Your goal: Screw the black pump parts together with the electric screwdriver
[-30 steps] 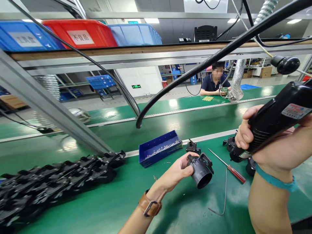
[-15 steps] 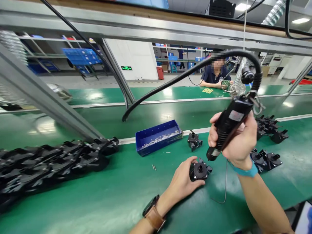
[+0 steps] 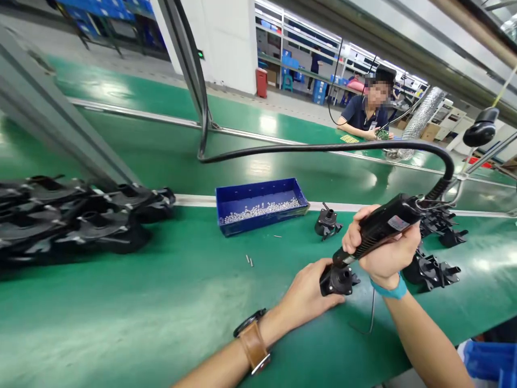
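Step in hand looks like fastening: driver on part, probably a screw at one corner of the housing. Left hand (image 3: 309,293) has its fingers part-open around a black housing (image 3: 341,281), thumb on the near side, other fingers on the far side, gripping it against the green table (image 3: 169,328). So the housing sits between left thumb and fingers, its round spout pointing up, just under the right hand's fingers. Right hand (image 3: 382,256) is wrapped round a black power driver (image 3: 390,223), fingers curled closed on the barrel; driver is tilted, nose down by the left fingertips at the housing's far corner. Bit end is hidden; can't tell whether it's seated in a screw.

Next move, as I judge it, calls for the left fingers to brace the housing against twist and the right fingers to line the driver up with the hole before pressing.

Around the fingers: blue bin (image 3: 258,193) of small metal pieces (image 3: 269,208) beyond the left fingers, toward the left; loose pins (image 3: 250,261) left of them on the table; another black part (image 3: 326,221) just past both hands; more black parts (image 3: 434,269) right of the right fingers; bent metal rod (image 3: 372,315) below the right hand, near its wrist.
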`<state>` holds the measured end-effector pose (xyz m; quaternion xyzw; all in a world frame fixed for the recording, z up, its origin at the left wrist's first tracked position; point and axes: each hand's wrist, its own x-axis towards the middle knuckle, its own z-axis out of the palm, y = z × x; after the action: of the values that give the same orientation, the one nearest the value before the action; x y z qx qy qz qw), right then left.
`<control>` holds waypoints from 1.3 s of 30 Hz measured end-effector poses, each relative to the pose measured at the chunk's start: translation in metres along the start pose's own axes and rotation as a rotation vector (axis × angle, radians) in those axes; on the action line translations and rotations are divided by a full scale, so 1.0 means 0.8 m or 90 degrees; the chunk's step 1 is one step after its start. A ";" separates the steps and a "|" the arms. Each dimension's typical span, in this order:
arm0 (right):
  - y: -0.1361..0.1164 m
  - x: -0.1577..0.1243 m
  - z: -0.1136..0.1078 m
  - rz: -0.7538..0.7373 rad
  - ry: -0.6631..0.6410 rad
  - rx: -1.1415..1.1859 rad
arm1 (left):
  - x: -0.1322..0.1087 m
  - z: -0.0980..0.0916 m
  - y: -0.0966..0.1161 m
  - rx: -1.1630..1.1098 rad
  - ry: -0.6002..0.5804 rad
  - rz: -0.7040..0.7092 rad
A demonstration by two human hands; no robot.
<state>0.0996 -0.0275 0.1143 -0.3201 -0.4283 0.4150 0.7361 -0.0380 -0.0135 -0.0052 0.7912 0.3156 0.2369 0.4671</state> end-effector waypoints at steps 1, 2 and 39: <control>0.000 0.000 0.000 0.002 0.000 -0.003 | 0.000 0.000 0.001 -0.002 -0.002 0.000; -0.001 0.000 -0.001 0.003 -0.002 -0.007 | 0.001 -0.001 0.002 -0.004 -0.004 0.000; 0.009 0.022 -0.023 0.038 -0.263 0.037 | 0.003 0.007 0.004 -0.068 -0.001 0.039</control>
<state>0.1185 -0.0103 0.1069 -0.2198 -0.5482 0.5054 0.6291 -0.0316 -0.0161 -0.0043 0.7748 0.2779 0.2668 0.5014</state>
